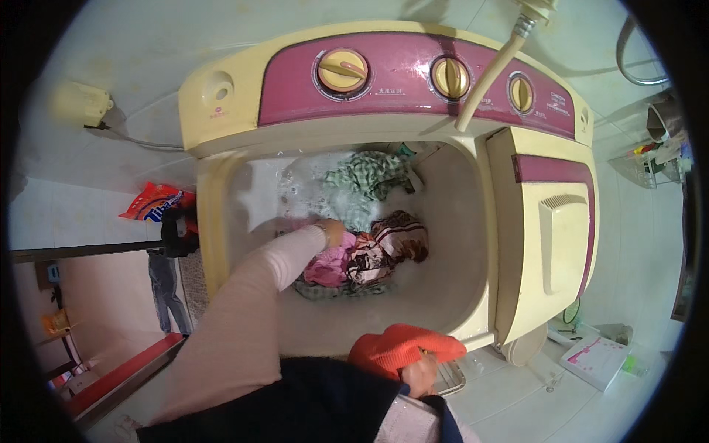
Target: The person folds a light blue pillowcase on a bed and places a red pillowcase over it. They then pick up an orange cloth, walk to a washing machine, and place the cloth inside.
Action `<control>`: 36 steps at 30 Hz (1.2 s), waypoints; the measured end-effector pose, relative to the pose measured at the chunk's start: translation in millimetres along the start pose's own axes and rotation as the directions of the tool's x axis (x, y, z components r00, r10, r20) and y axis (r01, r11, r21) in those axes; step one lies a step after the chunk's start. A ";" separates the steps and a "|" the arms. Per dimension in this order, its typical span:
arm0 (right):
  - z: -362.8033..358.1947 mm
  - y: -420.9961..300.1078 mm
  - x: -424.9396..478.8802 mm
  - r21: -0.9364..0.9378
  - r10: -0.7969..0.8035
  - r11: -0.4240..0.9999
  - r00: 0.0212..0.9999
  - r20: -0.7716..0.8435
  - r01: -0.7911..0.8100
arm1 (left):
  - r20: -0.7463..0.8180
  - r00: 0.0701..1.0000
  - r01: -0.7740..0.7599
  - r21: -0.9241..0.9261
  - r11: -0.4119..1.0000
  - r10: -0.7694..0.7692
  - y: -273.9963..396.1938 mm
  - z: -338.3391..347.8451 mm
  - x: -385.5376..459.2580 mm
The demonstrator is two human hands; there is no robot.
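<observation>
The wash tub (454,266) of a twin-tub washing machine lies before me, with sudsy water and wet clothes in it. My left hand (333,231) reaches down into the tub at the edge of a pink garment (330,264); its fingers are hidden, so its grip does not show. Beside the pink one lie a dark-and-white patterned garment (370,263) and a brown striped one (407,237). A green checked garment (374,174) floats at the back. At the tub's front rim, my right hand (421,374) grips an orange-red ribbed knit item (396,346).
A cream hose (487,77) hangs over the knob panel (404,72). The spin-dryer lid (548,221) is down on the right. A red detergent bag (155,202) sits left of the machine. A white bathroom scale (595,360) lies on the tiled floor.
</observation>
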State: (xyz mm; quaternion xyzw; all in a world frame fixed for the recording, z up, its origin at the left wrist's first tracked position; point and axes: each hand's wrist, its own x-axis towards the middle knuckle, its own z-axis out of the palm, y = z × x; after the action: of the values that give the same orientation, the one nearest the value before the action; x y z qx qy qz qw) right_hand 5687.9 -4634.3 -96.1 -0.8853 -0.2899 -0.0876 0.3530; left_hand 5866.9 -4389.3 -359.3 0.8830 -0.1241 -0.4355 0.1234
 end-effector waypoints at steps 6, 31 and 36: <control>7.4 -7.4 6.1 -0.055 0.030 0.998 0.999 -0.023 -0.031 | -0.106 0.992 -0.081 -0.054 0.995 0.075 83.1 -113.4 -159.9; 3.7 -16.4 25.0 0.162 0.155 0.977 0.983 -0.097 -0.138 | -0.708 0.263 0.269 0.706 0.655 0.655 122.5 -344.0 -495.5; 4.1 -16.9 27.9 0.193 0.177 0.969 0.979 -0.105 -0.155 | -0.488 0.420 0.467 0.839 0.279 0.765 181.9 -386.1 -541.9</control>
State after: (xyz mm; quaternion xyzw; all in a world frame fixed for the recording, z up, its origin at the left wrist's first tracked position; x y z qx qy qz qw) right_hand 5700.7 -4609.1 -79.3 -0.8632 -0.1994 -0.0841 0.4561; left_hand 5835.7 -4340.7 328.0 0.8187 -0.3753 0.2879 -0.3255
